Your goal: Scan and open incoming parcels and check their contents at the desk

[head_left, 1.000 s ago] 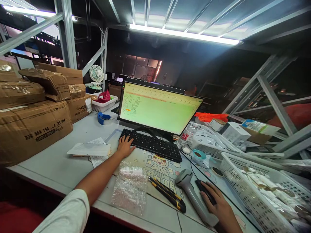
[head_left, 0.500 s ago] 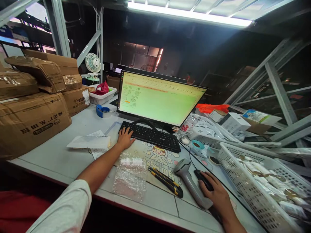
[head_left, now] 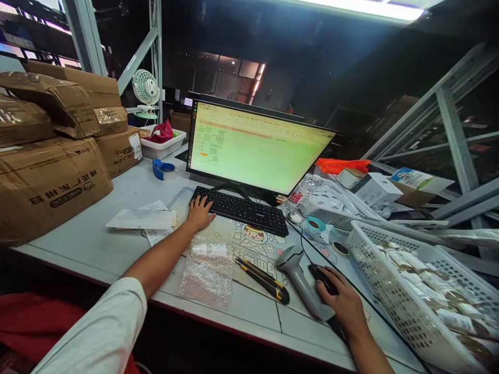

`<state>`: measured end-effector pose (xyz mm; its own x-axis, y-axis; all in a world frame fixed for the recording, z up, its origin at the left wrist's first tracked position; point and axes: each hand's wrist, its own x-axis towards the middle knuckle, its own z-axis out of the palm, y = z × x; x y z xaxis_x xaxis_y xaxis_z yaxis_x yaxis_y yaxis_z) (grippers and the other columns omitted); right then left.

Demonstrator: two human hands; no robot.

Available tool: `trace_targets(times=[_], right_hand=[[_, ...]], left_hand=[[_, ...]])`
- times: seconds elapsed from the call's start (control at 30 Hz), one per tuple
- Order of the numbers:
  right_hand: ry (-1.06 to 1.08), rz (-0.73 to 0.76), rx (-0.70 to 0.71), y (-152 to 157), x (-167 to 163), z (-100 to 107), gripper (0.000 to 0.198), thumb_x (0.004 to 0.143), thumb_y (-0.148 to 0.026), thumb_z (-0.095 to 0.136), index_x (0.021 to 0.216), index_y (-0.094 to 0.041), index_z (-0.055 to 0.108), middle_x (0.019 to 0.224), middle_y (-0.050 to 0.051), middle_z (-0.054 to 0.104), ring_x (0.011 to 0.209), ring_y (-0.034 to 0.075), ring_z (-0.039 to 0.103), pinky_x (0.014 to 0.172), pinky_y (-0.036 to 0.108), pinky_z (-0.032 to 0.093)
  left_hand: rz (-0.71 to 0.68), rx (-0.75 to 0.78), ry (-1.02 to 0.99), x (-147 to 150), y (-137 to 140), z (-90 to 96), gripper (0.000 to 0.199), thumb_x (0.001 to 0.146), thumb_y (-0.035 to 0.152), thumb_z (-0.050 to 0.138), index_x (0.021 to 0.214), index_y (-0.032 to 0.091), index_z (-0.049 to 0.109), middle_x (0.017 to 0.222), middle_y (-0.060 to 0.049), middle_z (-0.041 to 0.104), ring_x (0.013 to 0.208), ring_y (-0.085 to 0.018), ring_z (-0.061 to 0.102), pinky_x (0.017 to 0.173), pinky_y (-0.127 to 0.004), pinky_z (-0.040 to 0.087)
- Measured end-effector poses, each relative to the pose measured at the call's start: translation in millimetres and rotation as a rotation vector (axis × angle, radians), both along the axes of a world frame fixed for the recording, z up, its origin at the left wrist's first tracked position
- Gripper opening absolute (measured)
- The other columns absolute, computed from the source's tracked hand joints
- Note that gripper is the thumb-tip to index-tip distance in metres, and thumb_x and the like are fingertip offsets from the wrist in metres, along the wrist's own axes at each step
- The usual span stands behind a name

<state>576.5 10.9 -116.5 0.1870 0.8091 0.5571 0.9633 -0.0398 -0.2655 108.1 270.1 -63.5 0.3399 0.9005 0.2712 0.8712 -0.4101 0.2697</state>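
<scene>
My left hand (head_left: 200, 213) rests at the left end of a black keyboard (head_left: 249, 214), fingers spread over its keys. On the right, my right hand (head_left: 343, 296) is curved over a black computer mouse (head_left: 323, 279). Just left of the mouse lies a grey barcode scanner (head_left: 306, 285). Two black-and-yellow utility knives (head_left: 263, 279) lie side by side on the desk mat. A bubble-wrap packet (head_left: 208, 272) is near the table's front edge. Behind the keyboard stands a monitor (head_left: 253, 150) showing a spreadsheet with one orange cell.
Cardboard boxes (head_left: 50, 182) are stacked at the left. White papers (head_left: 142, 221) and a blue tape dispenser (head_left: 163, 170) lie nearby. A white basket (head_left: 393, 280) full of wrapped items borders my right hand. A plastic bottle (head_left: 298, 200) stands beside the monitor; a small fan (head_left: 146, 88) is behind.
The view has tilted slightly, so the desk and monitor sit a little higher in the picture. Both hands keep their places on the keyboard and the mouse.
</scene>
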Motion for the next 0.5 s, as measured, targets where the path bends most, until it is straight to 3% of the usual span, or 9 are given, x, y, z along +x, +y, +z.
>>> trace_targets(times=[0.5], right_hand=[[0.013, 0.025, 0.004, 1.7, -1.2, -0.9, 0.052, 0.091, -0.059, 0.051, 0.124, -0.025, 0.074, 0.136, 0.01, 0.066, 0.119, 0.032, 0.068, 0.104, 0.05, 0.058]], left_hand=[[0.009, 0.021, 0.015, 0.2, -1.5, 1.8, 0.062, 0.102, 0.051, 0.048, 0.156, 0.022, 0.05, 0.168, -0.012, 0.034, 0.156, -0.04, 0.023, 0.127, -0.057, 0.02]])
